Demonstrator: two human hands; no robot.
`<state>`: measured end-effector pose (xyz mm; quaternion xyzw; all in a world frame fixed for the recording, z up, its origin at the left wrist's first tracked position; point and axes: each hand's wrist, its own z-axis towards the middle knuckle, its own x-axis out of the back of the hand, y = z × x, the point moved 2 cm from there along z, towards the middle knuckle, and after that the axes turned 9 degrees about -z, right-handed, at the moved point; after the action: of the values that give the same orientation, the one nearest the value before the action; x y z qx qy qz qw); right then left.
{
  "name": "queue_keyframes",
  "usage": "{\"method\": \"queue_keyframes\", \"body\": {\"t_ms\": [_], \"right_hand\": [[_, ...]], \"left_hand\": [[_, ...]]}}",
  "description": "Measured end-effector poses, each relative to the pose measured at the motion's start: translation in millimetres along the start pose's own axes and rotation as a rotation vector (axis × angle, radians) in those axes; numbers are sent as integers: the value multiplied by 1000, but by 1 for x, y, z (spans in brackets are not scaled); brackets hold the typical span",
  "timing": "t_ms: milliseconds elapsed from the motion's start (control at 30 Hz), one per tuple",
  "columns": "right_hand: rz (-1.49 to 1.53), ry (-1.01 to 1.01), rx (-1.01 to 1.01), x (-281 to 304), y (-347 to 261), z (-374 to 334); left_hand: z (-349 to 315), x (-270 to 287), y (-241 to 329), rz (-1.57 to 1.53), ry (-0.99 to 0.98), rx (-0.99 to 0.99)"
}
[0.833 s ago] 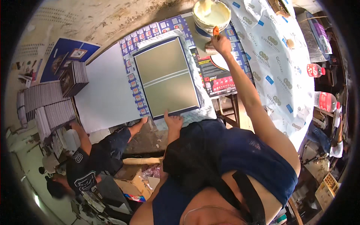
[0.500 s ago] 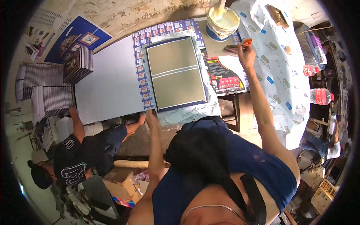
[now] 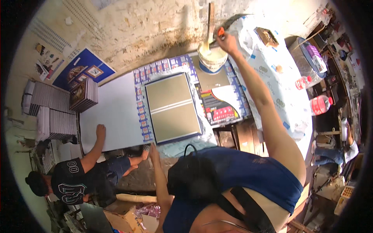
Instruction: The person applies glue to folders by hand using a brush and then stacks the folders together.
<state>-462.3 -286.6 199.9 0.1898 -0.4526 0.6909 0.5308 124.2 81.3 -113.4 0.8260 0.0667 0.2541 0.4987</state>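
The right hand (image 3: 228, 44) grips an orange-handled brush (image 3: 221, 32) over the white bucket (image 3: 213, 65), while the left hand (image 3: 154, 151), its hold unclear, is near the blue-bordered panel (image 3: 171, 101).

Now holds orange-handled brush (image 3: 221, 32) at rim of white bucket (image 3: 213, 65) with right hand (image 3: 229, 43), away from brown board (image 3: 215, 80) before it. Has left hand (image 3: 154, 150) shifted leftward to framed panel's (image 3: 175, 116) near-left corner. Note co-worker's hand (image 3: 101, 130) on white sheet (image 3: 116, 116), off book stacks (image 3: 62, 123).

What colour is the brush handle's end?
Orange: the brush handle's end pokes out of the right hand, best seen in the head view.
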Motion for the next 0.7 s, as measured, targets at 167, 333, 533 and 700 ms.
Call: {"method": "queue_keyframes", "body": {"t_ms": [167,333,533,700], "right_hand": [[38,-129,-1,-83,42,15],[-38,-411,-81,-138,75,4],[-46,-319,-29,-112,87,44],[165,-594,-17,-80,71,74]], "left_hand": [[-119,46,-11,85,525,-446],[-231,53,-13,111,617,307],[-255,40,-5,-233,706,414],[-261,37,3,-294,724,431]]}}
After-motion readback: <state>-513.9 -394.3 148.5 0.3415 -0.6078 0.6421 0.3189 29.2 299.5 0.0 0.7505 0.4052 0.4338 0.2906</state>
